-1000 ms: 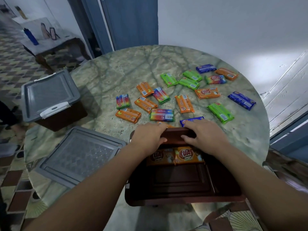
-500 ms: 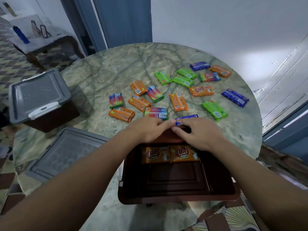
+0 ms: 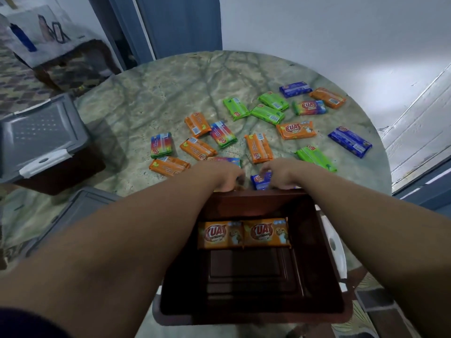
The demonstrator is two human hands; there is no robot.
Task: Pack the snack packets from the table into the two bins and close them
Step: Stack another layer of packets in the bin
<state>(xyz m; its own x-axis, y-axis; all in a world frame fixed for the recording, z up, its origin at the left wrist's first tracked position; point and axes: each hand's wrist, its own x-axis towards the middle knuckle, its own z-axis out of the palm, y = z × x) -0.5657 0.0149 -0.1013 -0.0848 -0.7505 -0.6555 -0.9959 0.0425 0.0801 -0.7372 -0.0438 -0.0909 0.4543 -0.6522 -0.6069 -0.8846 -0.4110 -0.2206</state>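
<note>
Both hands have cleared the open bin (image 3: pixel 324 252) at the table's (image 3: pixel 151 93) near edge and gone past its far rim: the right hand (image 3: pixel 280 175) curls its fingers on a blue packet (image 3: pixel 260 179) just behind that rim, while I can't tell the left hand's (image 3: pixel 225 178) grip, its fingertips being hidden. Early days I'd say: only two orange packets (image 3: pixel 244 234) sit in the bin against its far wall. Over a dozen packets (image 3: pixel 258 147) stay spread mid-table toward the right edge; the loose lid (image 3: pixel 80 211) lies at the near-left edge, and the second bin (image 3: pixel 41 140) at the left edge sits lidded.
</note>
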